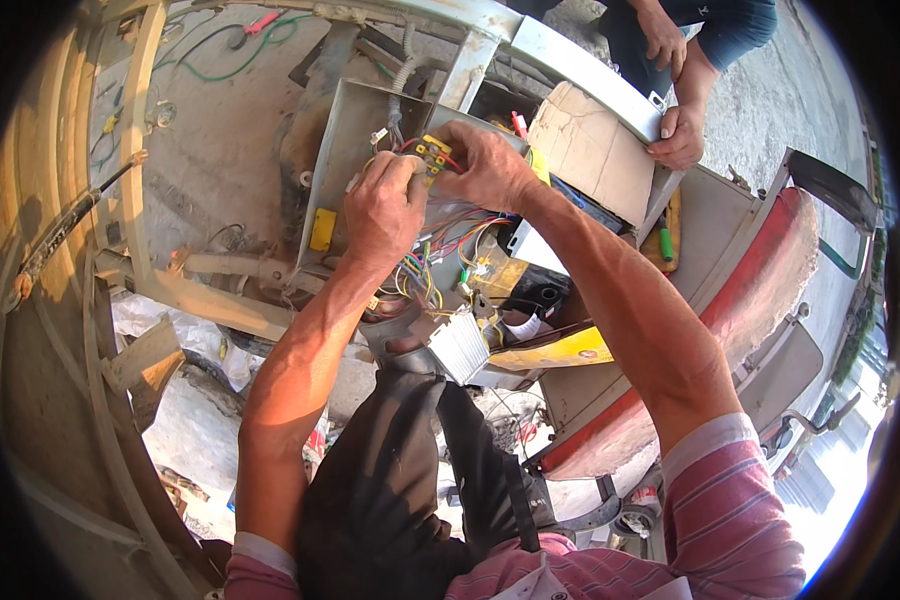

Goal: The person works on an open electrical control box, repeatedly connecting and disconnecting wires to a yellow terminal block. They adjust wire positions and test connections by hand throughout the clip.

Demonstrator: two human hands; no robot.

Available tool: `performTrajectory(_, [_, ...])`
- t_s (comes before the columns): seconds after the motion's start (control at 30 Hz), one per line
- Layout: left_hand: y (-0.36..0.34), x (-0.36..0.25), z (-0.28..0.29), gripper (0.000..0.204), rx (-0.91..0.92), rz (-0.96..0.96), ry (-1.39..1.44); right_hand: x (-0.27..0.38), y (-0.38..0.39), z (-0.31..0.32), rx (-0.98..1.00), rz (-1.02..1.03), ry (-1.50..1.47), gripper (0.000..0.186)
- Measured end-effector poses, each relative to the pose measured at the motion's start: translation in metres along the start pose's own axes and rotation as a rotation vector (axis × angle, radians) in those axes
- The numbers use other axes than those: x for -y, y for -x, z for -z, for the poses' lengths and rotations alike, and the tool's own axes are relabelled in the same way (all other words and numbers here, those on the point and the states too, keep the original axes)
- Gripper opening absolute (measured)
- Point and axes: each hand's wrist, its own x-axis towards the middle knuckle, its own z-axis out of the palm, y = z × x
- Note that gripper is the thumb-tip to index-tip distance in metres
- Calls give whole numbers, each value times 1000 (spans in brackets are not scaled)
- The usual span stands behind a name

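My left hand point(382, 208) and my right hand point(490, 168) meet over an open metal box point(342, 150). Between their fingertips is a small yellow connector block point(433, 153) with dark slots, gripped from both sides. A short red wire point(452, 163) runs from the block toward my right fingers. Below my hands spreads a tangle of coloured wires point(425, 270), with a green connector among them. A grey cable bundle point(395, 120) comes down from the frame just beyond the block. My fingertips partly hide the block's ends.
A ribbed silver metal unit point(459, 346) sits by my knees. At the right, a cardboard piece point(592, 150) lies beside a pale metal beam point(580, 70), where another person's hand point(678, 138) rests. Wooden framing point(135, 150) stands at the left; red-edged panels point(740, 270) extend right.
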Motion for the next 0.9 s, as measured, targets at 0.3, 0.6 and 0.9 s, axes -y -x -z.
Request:
performTrajectory(0.3, [4, 4, 4, 14, -5, 33, 13, 0, 1, 0, 18, -19, -24, 51])
performTrajectory(0.6, [6, 4, 4, 14, 6, -1, 10, 3, 1, 2, 23, 33, 67, 48])
performTrajectory(0.9, [0, 0, 1, 14, -13, -53, -23, 5, 2, 3, -1, 52, 73, 47])
